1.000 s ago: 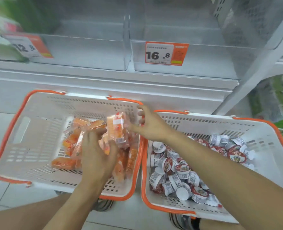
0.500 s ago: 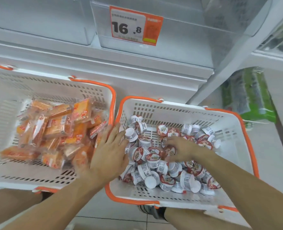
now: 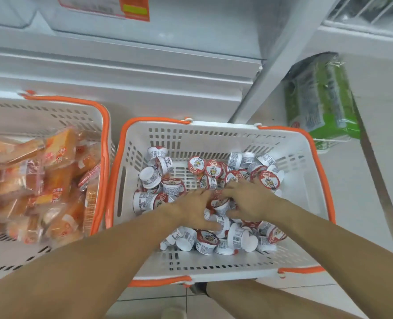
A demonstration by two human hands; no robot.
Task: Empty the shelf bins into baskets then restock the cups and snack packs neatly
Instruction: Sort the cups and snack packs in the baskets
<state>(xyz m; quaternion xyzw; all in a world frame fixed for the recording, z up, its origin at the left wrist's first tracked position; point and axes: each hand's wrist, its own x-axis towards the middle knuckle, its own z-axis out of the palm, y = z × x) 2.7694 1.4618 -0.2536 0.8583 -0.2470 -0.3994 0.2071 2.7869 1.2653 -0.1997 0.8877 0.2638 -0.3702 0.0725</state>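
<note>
Fingers (image 3: 211, 224) of left hand (image 3: 192, 209) and right hand (image 3: 248, 201) curl around cups (image 3: 218, 204) in pile, inside right basket (image 3: 214, 134). Snack packs (image 3: 52, 180) wait in left basket (image 3: 103, 125). Best: scoop 2 handfuls gently, keep cups upright, lift slowly, drop none.

Tiled floor (image 3: 363, 203), two white orange-rimmed baskets (image 3: 214, 270) side by side

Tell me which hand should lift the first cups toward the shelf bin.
Either; slight edge to the right hand. Both hands are down in the cups in the right basket, but the left hand reaches across from the snack basket side.
</note>
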